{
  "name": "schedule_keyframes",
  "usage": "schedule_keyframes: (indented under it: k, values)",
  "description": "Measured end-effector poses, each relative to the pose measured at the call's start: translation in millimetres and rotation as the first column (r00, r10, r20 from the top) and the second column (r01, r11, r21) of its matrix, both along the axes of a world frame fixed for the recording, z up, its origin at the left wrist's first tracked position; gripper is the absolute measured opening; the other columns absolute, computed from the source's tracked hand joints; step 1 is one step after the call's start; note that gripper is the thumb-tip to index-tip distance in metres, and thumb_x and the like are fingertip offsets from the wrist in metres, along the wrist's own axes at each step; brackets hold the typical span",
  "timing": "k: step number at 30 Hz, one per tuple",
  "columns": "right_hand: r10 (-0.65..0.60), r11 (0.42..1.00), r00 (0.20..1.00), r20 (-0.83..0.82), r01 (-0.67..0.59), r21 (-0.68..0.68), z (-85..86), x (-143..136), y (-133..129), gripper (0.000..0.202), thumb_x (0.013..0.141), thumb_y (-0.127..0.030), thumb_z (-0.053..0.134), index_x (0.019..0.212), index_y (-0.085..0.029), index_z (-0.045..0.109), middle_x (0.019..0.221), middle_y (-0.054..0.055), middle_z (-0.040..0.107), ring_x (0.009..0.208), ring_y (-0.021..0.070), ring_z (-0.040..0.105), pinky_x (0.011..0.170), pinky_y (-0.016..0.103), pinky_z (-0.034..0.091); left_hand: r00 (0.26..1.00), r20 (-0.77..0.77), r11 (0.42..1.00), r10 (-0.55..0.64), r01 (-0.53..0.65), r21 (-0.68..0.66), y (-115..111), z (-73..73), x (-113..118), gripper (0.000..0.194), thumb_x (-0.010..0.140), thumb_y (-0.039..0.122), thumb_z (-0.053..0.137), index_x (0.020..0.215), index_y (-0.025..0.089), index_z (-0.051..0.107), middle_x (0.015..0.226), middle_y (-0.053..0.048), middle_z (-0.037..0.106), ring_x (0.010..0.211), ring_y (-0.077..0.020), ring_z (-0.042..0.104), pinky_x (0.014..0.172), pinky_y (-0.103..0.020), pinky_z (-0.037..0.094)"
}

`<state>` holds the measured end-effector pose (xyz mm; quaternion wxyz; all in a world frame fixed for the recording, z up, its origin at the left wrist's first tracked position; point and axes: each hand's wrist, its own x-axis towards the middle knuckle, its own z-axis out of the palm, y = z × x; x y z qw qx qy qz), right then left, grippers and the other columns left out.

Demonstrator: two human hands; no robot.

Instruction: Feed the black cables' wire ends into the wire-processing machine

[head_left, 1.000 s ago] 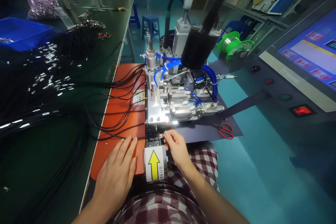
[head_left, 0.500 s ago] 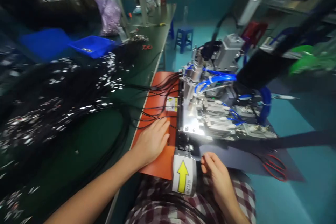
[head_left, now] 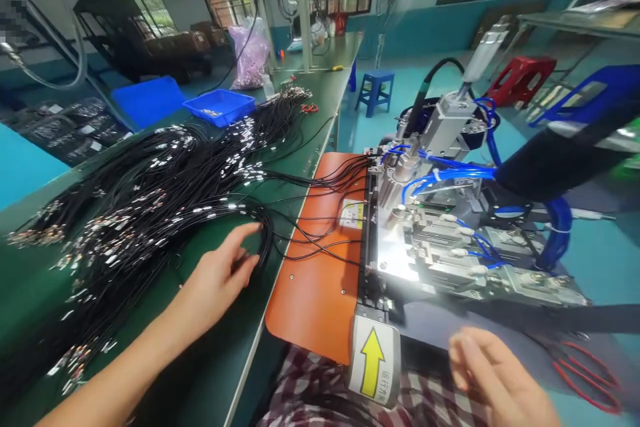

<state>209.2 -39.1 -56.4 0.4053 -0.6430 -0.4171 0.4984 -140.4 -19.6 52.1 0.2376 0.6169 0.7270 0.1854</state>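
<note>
On the green table my left hand (head_left: 220, 273) reaches to the end of a looped bundle of black cables (head_left: 266, 233). Its thumb and forefinger are apart at the bundle's edge, not closed on it. My right hand (head_left: 500, 373) is over the front right, with fingers curled and thumb against them; it is blurred, and I cannot make out anything in its grip. Between the hands is a metal machine (head_left: 400, 247) with blue air tubes. Several black cables run across its orange plate (head_left: 305, 307) into the machine's edge.
Large piles of black cables (head_left: 165, 207) with pale connectors cover the green table (head_left: 210, 373). Behind them stands a blue tray (head_left: 220, 107). Red-handled scissors (head_left: 585, 373) lie at the right. A yellow-arrow cover (head_left: 373, 360) juts out in front, close to my lap.
My left hand has moved left from the orange plate to the looped cable bundle, its fingers now spread. My right hand is farther right in view, still curled. The view has shifted left.
</note>
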Motion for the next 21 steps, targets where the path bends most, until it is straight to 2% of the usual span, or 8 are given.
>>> schedule_keyframes:
  k: [2,5,8,11,13,16,18,21]
  values:
    - [0.095,0.988,0.993,0.072,-0.103,0.111,14.5,-20.3,-3.9,0.028,0.083,-0.050,0.059,0.076,-0.023,0.058,0.060,0.001,0.056,0.053,0.0180,0.051,0.050,0.026,0.044,0.883,0.464,0.998,0.065,-0.045,-0.054,10.5,12.4,14.1,0.048,0.091,0.033,0.045,0.135,0.024,0.028,0.059,0.005,0.056,0.044,-0.0129,0.053,0.041,-0.020,0.040]
    - [0.225,0.911,0.963,0.148,-0.262,0.320,24.1,-57.2,-12.3,0.007,0.088,-0.031,0.055,0.090,-0.024,0.059,0.073,0.002,0.063,0.061,0.0184,0.058,0.059,0.027,0.047,0.488,0.850,0.977,0.198,-0.164,-0.134,27.3,23.6,37.6,0.029,0.090,0.017,0.045,0.119,0.014,0.043,0.065,0.001,0.059,0.050,-0.0099,0.056,0.044,-0.017,0.046]
    - [0.249,0.744,0.899,0.361,-0.416,0.523,27.5,-90.3,-14.7,0.039,0.087,-0.015,0.052,0.124,-0.026,0.046,0.093,0.004,0.067,0.072,0.0208,0.062,0.072,0.033,0.048,-0.037,0.937,0.913,0.348,-0.213,-0.348,42.4,25.9,60.1,0.018,0.095,0.010,0.031,0.093,0.010,0.049,0.071,-0.001,0.053,0.057,-0.0055,0.054,0.052,-0.015,0.051]
    - [0.282,0.621,0.842,0.460,-0.525,0.581,32.5,-112.7,-10.7,0.048,0.092,-0.019,0.049,0.137,-0.024,0.032,0.108,0.007,0.065,0.082,0.0221,0.063,0.074,0.035,0.048,-0.359,0.852,0.857,0.382,-0.209,-0.472,53.4,25.5,78.2,0.023,0.099,0.015,0.026,0.090,0.011,0.048,0.082,-0.003,0.051,0.067,-0.0061,0.056,0.060,-0.018,0.057]
    - [0.258,0.549,0.823,0.507,-0.556,0.624,34.6,-122.9,-6.9,0.047,0.094,-0.024,0.047,0.138,-0.027,0.031,0.103,0.004,0.065,0.079,0.0203,0.063,0.070,0.034,0.047,-0.452,0.810,0.816,0.373,-0.256,-0.519,58.9,26.5,85.5,0.024,0.100,0.017,0.027,0.092,0.011,0.048,0.086,-0.004,0.050,0.074,-0.0076,0.057,0.063,-0.021,0.059]
    - [0.221,0.405,0.707,0.672,-0.693,0.596,32.0,-134.1,-3.2,0.037,0.094,-0.022,0.042,0.129,-0.034,0.045,0.083,-0.002,0.061,0.062,0.0155,0.058,0.057,0.030,0.041,-0.504,0.796,0.775,0.335,-0.333,-0.537,65.2,30.0,88.3,0.026,0.100,0.019,0.025,0.095,0.010,0.049,0.088,-0.005,0.049,0.077,-0.0080,0.056,0.063,-0.020,0.060]
    - [0.183,0.341,0.666,0.723,-0.733,0.589,28.8,-138.7,-1.7,0.024,0.091,-0.024,0.044,0.111,-0.030,0.057,0.076,-0.003,0.058,0.055,0.0143,0.053,0.053,0.030,0.037,-0.463,0.827,0.775,0.319,-0.375,-0.509,68.7,32.5,86.3,0.028,0.100,0.019,0.024,0.094,0.010,0.050,0.088,-0.005,0.050,0.076,-0.0078,0.055,0.061,-0.019,0.059]
    - [0.152,0.306,0.780,0.607,-0.621,0.722,31.0,-138.1,2.4,0.013,0.087,-0.025,0.046,0.086,-0.027,0.059,0.077,-0.004,0.059,0.054,0.0118,0.052,0.052,0.029,0.036,-0.275,0.907,0.803,0.320,-0.429,-0.414,72.4,31.7,78.2,0.030,0.099,0.016,0.024,0.089,0.011,0.052,0.085,-0.004,0.052,0.075,-0.0080,0.055,0.061,-0.018,0.059]
